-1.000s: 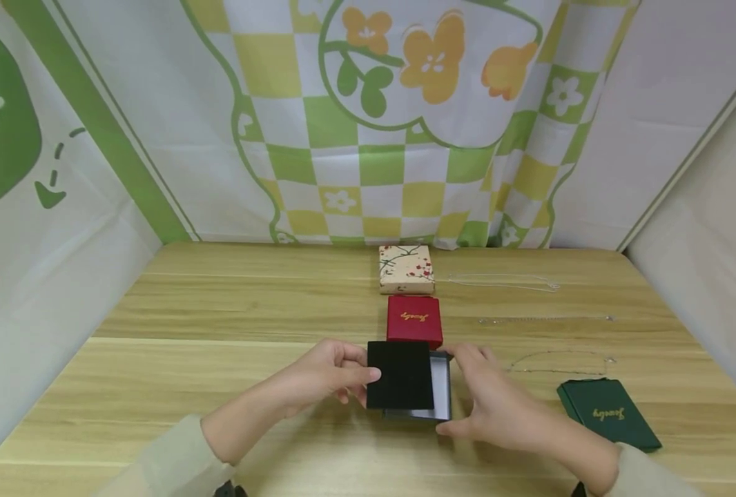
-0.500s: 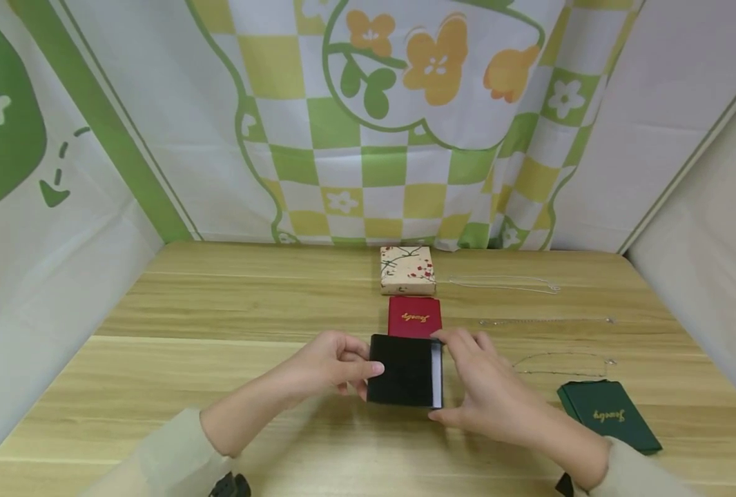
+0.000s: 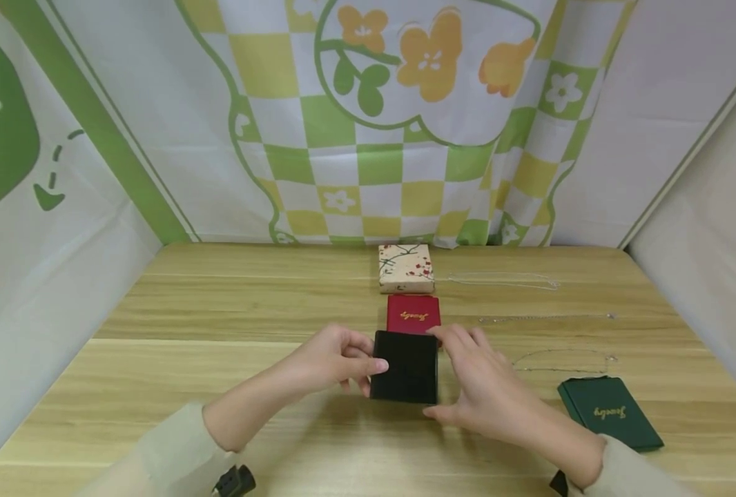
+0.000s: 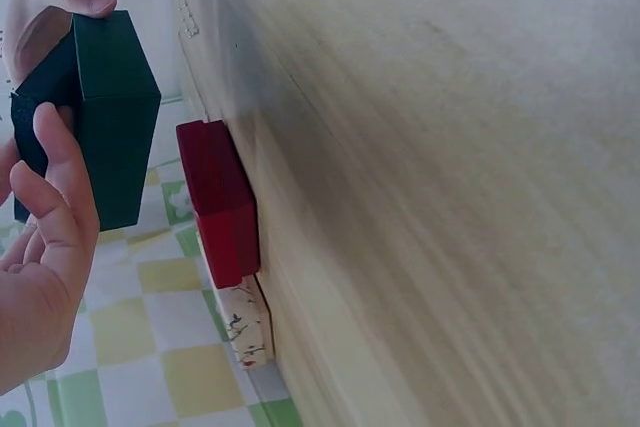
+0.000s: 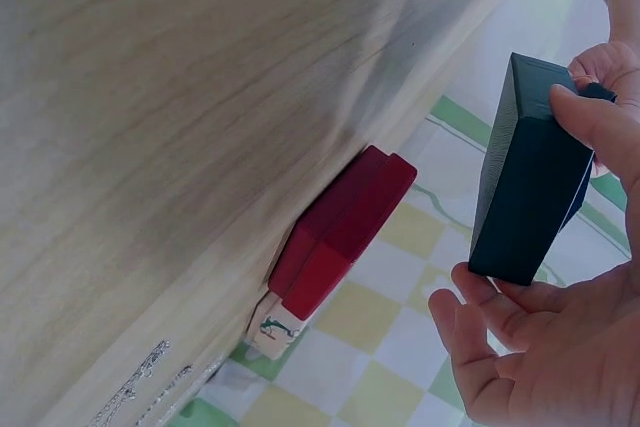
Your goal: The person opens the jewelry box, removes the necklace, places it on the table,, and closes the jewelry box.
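Above the table's middle, both hands hold a small dark green jewelry box base (image 4: 118,137) and its black pad (image 3: 408,369). My left hand (image 3: 338,359) pinches the pad's left edge, thumb on top. With thumb and fingers spread across opposite sides, my right hand (image 3: 482,383) grips the box base near its right end. In the head view the pad covers the box's opening; its left side looks raised in the left wrist view. How deep it sits inside I cannot tell. The green lid (image 3: 610,414) marked "Jewelry" lies at right.
Just behind the held box is a red jewelry box (image 3: 413,313), with a floral-patterned box (image 3: 405,268) beyond it. Three fine chains lie to the right: a far necklace (image 3: 553,284), a middle chain (image 3: 548,317) and a near chain (image 3: 610,358). A printed curtain (image 3: 380,166) hangs behind.
The black pad and the green box base have come together, so the pale inside strip at right is now covered. Both hands have shifted slightly away from me, the right one also leftward.
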A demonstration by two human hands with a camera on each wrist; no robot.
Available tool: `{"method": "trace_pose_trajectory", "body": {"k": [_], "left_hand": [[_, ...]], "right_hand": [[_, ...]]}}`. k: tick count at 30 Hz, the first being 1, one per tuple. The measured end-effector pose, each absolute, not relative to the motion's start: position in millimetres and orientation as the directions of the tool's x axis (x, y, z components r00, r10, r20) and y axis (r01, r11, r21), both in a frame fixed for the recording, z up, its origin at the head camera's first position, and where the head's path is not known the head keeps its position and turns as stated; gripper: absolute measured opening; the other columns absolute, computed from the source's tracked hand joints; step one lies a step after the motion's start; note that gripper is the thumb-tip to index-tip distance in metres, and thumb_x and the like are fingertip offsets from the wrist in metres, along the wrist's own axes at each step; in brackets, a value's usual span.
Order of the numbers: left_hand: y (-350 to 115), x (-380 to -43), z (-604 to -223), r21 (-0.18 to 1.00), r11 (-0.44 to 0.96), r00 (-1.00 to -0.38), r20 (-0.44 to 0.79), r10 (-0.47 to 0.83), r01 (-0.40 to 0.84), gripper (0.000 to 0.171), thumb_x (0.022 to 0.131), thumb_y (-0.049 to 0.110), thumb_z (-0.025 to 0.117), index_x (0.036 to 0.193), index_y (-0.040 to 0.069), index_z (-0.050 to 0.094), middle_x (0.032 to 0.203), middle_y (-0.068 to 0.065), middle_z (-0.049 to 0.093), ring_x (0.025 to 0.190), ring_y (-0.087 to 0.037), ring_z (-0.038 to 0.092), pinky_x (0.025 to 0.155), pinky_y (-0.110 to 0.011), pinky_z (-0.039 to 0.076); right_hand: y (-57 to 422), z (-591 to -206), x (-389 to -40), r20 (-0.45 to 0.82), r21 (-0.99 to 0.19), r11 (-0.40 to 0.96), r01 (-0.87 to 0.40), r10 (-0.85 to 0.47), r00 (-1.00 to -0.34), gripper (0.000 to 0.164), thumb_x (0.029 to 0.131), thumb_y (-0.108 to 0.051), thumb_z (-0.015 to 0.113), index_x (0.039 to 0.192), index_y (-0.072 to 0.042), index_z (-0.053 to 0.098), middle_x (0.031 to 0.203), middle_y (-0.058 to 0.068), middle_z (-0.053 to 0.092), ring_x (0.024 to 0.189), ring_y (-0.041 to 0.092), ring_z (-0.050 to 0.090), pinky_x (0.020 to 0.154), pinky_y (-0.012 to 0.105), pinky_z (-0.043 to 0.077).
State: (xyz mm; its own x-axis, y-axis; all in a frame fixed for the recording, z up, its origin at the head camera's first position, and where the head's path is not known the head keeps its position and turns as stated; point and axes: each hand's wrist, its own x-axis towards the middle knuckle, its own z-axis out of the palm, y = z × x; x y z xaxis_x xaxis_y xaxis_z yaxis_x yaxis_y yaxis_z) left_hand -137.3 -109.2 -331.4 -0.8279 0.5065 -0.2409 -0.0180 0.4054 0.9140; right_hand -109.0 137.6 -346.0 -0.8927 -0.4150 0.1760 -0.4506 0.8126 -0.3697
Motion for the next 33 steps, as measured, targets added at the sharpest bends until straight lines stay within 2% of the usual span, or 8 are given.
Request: {"method": "trace_pose_trajectory", "body": {"k": [4,9,15,17,22,25,30,33], "left_hand": [[-106.8,-136.5,-327.6,0.904,0.427,-0.836,-0.223,0.502,0.015,0.027,0.09,0.021,0.073,0.075,0.005,0.058,0.067,-0.004,0.07,0.067,-0.027,0.072,0.057,-0.03,0.048],[-105.0,-137.0,-324.9,0.885,0.459,-0.848,-0.18,0.499,0.082,0.024,0.088,0.019,0.076,0.077,0.002,0.063,0.065,-0.009,0.071,0.061,-0.023,0.07,0.052,-0.025,0.044],[-105.0,-138.0,-326.1,0.837,0.517,-0.885,-0.093,0.456,0.179,0.03,0.083,0.021,0.08,0.073,0.005,0.057,0.055,-0.005,0.061,0.049,-0.019,0.059,0.047,-0.022,0.034],[-105.0,-138.4,-327.3,0.834,0.523,-0.893,-0.088,0.441,0.176,0.032,0.083,0.021,0.08,0.075,0.005,0.053,0.053,-0.003,0.057,0.047,-0.019,0.056,0.046,-0.022,0.031],[-105.2,-139.9,-331.3,0.848,0.516,-0.894,-0.132,0.428,0.122,0.033,0.087,0.024,0.077,0.091,0.003,0.052,0.053,-0.001,0.056,0.048,-0.016,0.051,0.047,-0.024,0.029],[-104.9,-141.1,-334.5,0.855,0.506,-0.886,-0.141,0.441,0.117,0.034,0.088,0.024,0.076,0.095,0.002,0.051,0.054,-0.001,0.057,0.049,-0.017,0.052,0.047,-0.024,0.028],[-103.9,-141.5,-338.0,0.851,0.513,-0.883,-0.151,0.444,0.111,0.032,0.09,0.024,0.074,0.092,0.004,0.05,0.054,-0.003,0.059,0.049,-0.017,0.054,0.046,-0.024,0.028],[-103.4,-142.0,-338.9,0.837,0.539,-0.895,-0.166,0.415,0.094,0.033,0.091,0.03,0.072,0.099,0.004,0.053,0.061,-0.006,0.063,0.051,-0.021,0.058,0.048,-0.025,0.033]], "right_hand": [[137.0,-345.7,-109.6,0.198,-0.354,0.809,-0.469,-0.425,-0.883,0.097,0.058,-0.039,0.096,0.137,-0.012,0.047,0.127,0.004,0.058,0.117,0.025,0.051,0.083,0.056,0.052],[137.3,-346.7,-110.1,0.226,-0.337,0.804,-0.491,-0.437,-0.871,0.099,0.057,-0.039,0.096,0.138,-0.011,0.046,0.127,0.004,0.058,0.115,0.023,0.052,0.082,0.053,0.053],[140.0,-343.3,-110.4,0.226,-0.377,0.791,-0.482,-0.426,-0.876,0.101,0.059,-0.038,0.096,0.141,-0.009,0.044,0.128,0.005,0.057,0.123,0.032,0.053,0.088,0.062,0.051],[140.9,-341.9,-110.4,0.233,-0.379,0.788,-0.486,-0.427,-0.874,0.101,0.06,-0.038,0.095,0.142,-0.009,0.044,0.13,0.005,0.056,0.125,0.032,0.053,0.09,0.064,0.05],[141.6,-340.3,-110.1,0.249,-0.372,0.779,-0.504,-0.44,-0.863,0.101,0.06,-0.037,0.095,0.142,-0.009,0.044,0.129,0.004,0.056,0.121,0.027,0.055,0.094,0.058,0.051],[141.4,-340.0,-109.4,0.252,-0.377,0.774,-0.508,-0.443,-0.861,0.101,0.059,-0.036,0.096,0.141,-0.009,0.044,0.127,0.003,0.057,0.119,0.025,0.055,0.094,0.057,0.051],[140.5,-340.0,-109.0,0.25,-0.384,0.771,-0.509,-0.444,-0.861,0.102,0.059,-0.036,0.096,0.142,-0.01,0.043,0.126,0.002,0.057,0.117,0.023,0.056,0.093,0.056,0.052],[140.0,-340.1,-109.1,0.243,-0.382,0.776,-0.502,-0.44,-0.864,0.101,0.059,-0.036,0.096,0.142,-0.01,0.044,0.126,0.003,0.057,0.118,0.024,0.055,0.093,0.057,0.052]]}}
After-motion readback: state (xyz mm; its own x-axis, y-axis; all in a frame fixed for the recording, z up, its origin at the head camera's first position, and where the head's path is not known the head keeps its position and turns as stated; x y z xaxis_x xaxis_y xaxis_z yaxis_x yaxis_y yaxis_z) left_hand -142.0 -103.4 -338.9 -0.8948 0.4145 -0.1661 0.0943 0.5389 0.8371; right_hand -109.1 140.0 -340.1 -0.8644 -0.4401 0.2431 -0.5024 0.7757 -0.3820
